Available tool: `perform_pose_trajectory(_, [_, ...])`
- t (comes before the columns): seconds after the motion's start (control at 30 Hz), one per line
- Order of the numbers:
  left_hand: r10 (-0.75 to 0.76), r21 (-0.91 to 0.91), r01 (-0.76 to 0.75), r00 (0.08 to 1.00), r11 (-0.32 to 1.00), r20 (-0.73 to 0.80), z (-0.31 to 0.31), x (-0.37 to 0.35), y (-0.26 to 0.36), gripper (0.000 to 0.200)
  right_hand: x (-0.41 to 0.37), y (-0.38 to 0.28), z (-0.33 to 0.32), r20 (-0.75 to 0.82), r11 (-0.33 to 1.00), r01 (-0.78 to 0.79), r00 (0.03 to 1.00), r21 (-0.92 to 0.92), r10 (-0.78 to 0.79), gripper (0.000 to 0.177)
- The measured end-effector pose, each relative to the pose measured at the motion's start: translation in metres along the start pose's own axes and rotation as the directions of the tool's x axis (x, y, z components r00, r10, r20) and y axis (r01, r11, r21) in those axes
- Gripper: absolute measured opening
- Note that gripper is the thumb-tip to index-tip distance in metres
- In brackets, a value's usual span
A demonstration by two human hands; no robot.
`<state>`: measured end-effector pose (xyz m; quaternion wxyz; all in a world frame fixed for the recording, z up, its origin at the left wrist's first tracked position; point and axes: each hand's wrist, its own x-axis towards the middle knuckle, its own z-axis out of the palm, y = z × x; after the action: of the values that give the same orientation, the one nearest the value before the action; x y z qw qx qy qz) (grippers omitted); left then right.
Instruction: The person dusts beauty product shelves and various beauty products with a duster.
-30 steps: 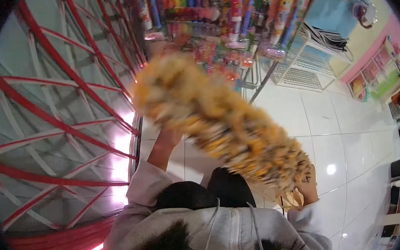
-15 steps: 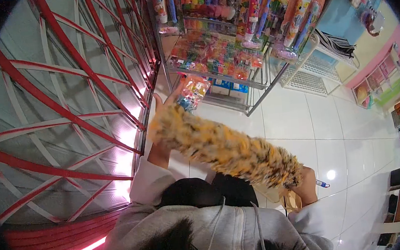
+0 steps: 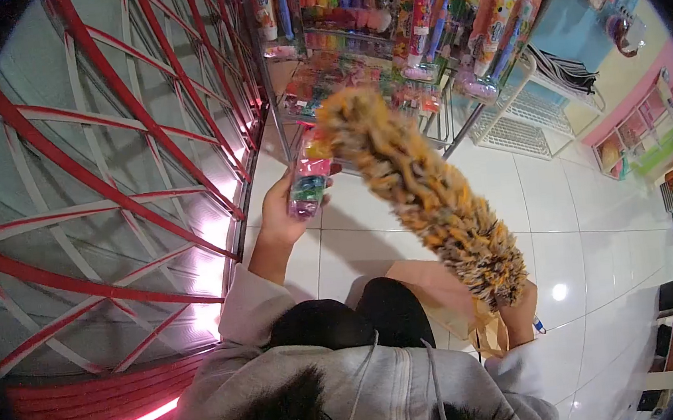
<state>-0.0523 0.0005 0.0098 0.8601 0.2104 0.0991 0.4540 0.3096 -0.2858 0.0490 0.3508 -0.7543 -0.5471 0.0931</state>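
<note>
- At the left stands a red and white lattice, and a bright light shines along its lower edge.
- The left hand is partly closed, with the fingers curled around a clear packet of colourful small things. This packet is held upright, just below the display rack.
- The rack carries many bright packets, among them toothpaste tubes with brushes.
- A fluffy duster, yellow and brown, lies slantwise through the middle, between the two hands. Its upper end is blurred and overlaps the rack; I cannot tell if it touches the goods.
- Under the duster there is a light brown bag, near the knees.
- The right hand is closed at the lower end of the duster; its fingers are mostly hidden.
- Further right, a white wire shelf stands on the tiled floor, with a striped cloth on top.
</note>
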Motion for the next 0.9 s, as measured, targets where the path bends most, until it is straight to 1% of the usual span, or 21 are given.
perform_pose_trajectory(0.03, [-0.023, -0.033, 0.027, 0.993, 0.999, 0.118, -0.012, 0.002, 0.002, 0.045, 0.001, -0.002, -0.001, 0.018, 0.996, 0.086, 0.996, -0.035, -0.085, 0.026])
perform_pose_trajectory(0.1, [-0.024, -0.209, 0.044, 0.995, 0.977, 0.099, -0.026, 0.002, 0.000, 0.045, 0.003, -0.006, -0.004, 0.067, 0.961, 0.256, 0.966, -0.100, -0.250, 0.031])
perform_pose_trajectory(0.13, [0.012, -0.150, -0.001, 0.997, 0.989, 0.070, -0.022, 0.000, -0.001, 0.047, 0.004, -0.004, -0.003, 0.073, 0.956, 0.284, 0.958, -0.080, -0.278, 0.041])
perform_pose_trajectory(0.17, [0.047, -0.087, -0.044, 0.998, 0.995, 0.040, -0.018, -0.002, -0.003, 0.049, 0.003, -0.005, -0.005, 0.089, 0.955, 0.276, 0.959, -0.107, -0.268, 0.042])
perform_pose_trajectory(0.2, [0.130, 0.126, -0.129, 0.992, 0.984, 0.006, -0.001, -0.007, -0.005, 0.053, 0.004, -0.011, -0.009, 0.106, 0.953, 0.270, 0.961, -0.136, -0.257, 0.043])
perform_pose_trajectory(0.23, [0.146, 0.206, -0.148, 0.989, 0.967, 0.026, 0.011, -0.013, -0.005, 0.053, 0.004, -0.015, -0.011, 0.123, 0.951, 0.264, 0.961, -0.164, -0.246, 0.045])
perform_pose_trajectory(0.3, [0.179, 0.359, -0.190, 0.982, 0.914, 0.065, 0.036, -0.026, -0.003, 0.055, 0.005, -0.010, -0.015, 0.142, 0.922, 0.325, 0.943, -0.210, -0.300, 0.038])
perform_pose_trajectory(0.33, [0.113, 0.294, -0.132, 0.990, 0.947, 0.080, 0.032, -0.024, 0.000, 0.054, 0.005, -0.008, -0.016, 0.152, 0.906, 0.352, 0.934, -0.233, -0.324, 0.035])
perform_pose_trajectory(0.4, [-0.017, 0.163, -0.003, 0.992, 0.987, 0.122, 0.026, -0.019, 0.007, 0.052, 0.006, -0.012, -0.018, 0.123, 0.901, 0.341, 0.940, -0.269, -0.319, 0.034])
perform_pose_trajectory(0.47, [-0.134, 0.037, 0.130, 0.973, 0.991, 0.187, 0.023, -0.014, 0.012, 0.050, 0.006, -0.013, -0.016, 0.089, 0.903, 0.314, 0.949, -0.293, -0.301, 0.033])
perform_pose_trajectory(0.5, [-0.014, 0.150, 0.017, 1.000, 0.988, -0.022, 0.023, -0.013, 0.010, 0.049, 0.006, -0.011, -0.014, 0.074, 0.909, 0.291, 0.956, -0.298, -0.282, 0.032])
perform_pose_trajectory(0.53, [0.131, 0.281, -0.068, 0.968, 0.957, -0.213, 0.027, -0.011, 0.007, 0.049, 0.005, -0.010, -0.012, 0.060, 0.915, 0.267, 0.963, -0.303, -0.262, 0.031])
perform_pose_trajectory(0.57, [0.290, 0.419, -0.118, 0.881, 0.900, -0.374, 0.029, -0.011, 0.004, 0.048, 0.005, -0.007, -0.010, 0.010, 0.927, 0.242, 0.968, -0.287, -0.250, 0.033])
perform_pose_trajectory(0.6, [0.278, 0.423, -0.182, 0.944, 0.888, -0.177, 0.024, -0.010, 0.007, 0.042, 0.006, -0.003, -0.008, -0.041, 0.938, 0.217, 0.971, -0.269, -0.237, 0.036])
perform_pose_trajectory(0.63, [0.271, 0.445, -0.181, 0.951, 0.877, -0.147, 0.020, -0.009, 0.005, 0.042, 0.007, -0.001, -0.008, -0.090, 0.949, 0.194, 0.971, -0.249, -0.222, 0.038])
perform_pose_trajectory(0.67, [0.266, 0.468, -0.184, 0.957, 0.864, -0.114, 0.017, -0.007, 0.004, 0.043, 0.007, 0.001, -0.008, -0.140, 0.966, 0.127, 0.977, -0.227, -0.161, 0.034])
perform_pose_trajectory(0.73, [0.254, 0.495, -0.190, 0.965, 0.848, -0.065, 0.019, -0.005, 0.001, 0.043, 0.009, 0.000, -0.008, -0.157, 0.979, 0.121, 0.977, -0.165, -0.147, 0.032])
perform_pose_trajectory(0.77, [0.241, 0.490, -0.163, 0.965, 0.856, -0.100, 0.025, -0.005, -0.002, 0.043, 0.010, -0.003, -0.009, -0.166, 0.984, 0.119, 0.976, -0.135, -0.141, 0.032])
perform_pose_trajectory(0.8, [0.227, 0.484, -0.136, 0.964, 0.864, -0.135, 0.033, -0.006, -0.006, 0.044, 0.011, -0.011, -0.009, -0.159, 0.977, 0.173, 0.969, -0.121, -0.191, 0.033])
perform_pose_trajectory(0.83, [0.210, 0.478, -0.106, 0.963, 0.872, -0.170, 0.037, -0.006, -0.009, 0.044, 0.011, -0.014, -0.006, -0.116, 0.977, 0.175, 0.975, -0.121, -0.189, 0.033])
perform_pose_trajectory(0.9, [0.181, 0.405, -0.079, 0.959, 0.911, -0.220, 0.014, -0.002, -0.012, 0.049, 0.009, -0.016, -0.001, -0.034, 0.977, 0.174, 0.983, -0.123, -0.179, 0.035])
